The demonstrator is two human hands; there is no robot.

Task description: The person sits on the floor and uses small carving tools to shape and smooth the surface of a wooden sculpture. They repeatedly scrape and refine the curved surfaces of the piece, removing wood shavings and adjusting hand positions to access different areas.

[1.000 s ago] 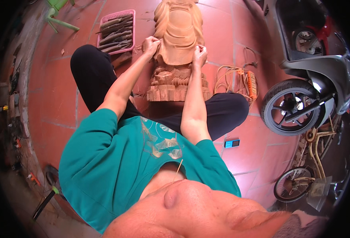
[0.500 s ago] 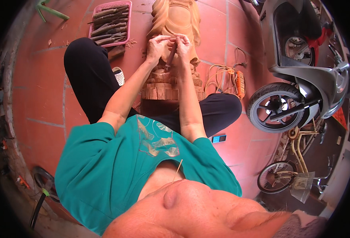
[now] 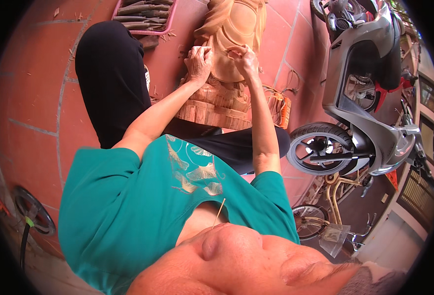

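A pale carved wooden statue (image 3: 236, 29) stands on the red tiled floor between my black-trousered legs, on a ridged carved base (image 3: 214, 103). My left hand (image 3: 199, 61) presses against the left side of the statue's rounded belly with its fingers curled. My right hand (image 3: 245, 61) lies close beside it on the belly, fingers bent over the carved surface. Whether either hand pinches something small against the wood is hidden by the fingers. A thin wooden stick (image 3: 219, 213) juts from my mouth at the bottom.
A pink tray of carving tools (image 3: 143, 10) lies on the floor at the far left. A coiled orange cord (image 3: 280, 105) sits right of the base. A grey scooter (image 3: 364, 98) and a bicycle (image 3: 325, 216) stand at the right. A black hose ring (image 3: 32, 216) lies at the lower left.
Both hands moved from the statue's outer sides inward to the middle of its belly, ending close together. The view has drawn nearer and shifted.
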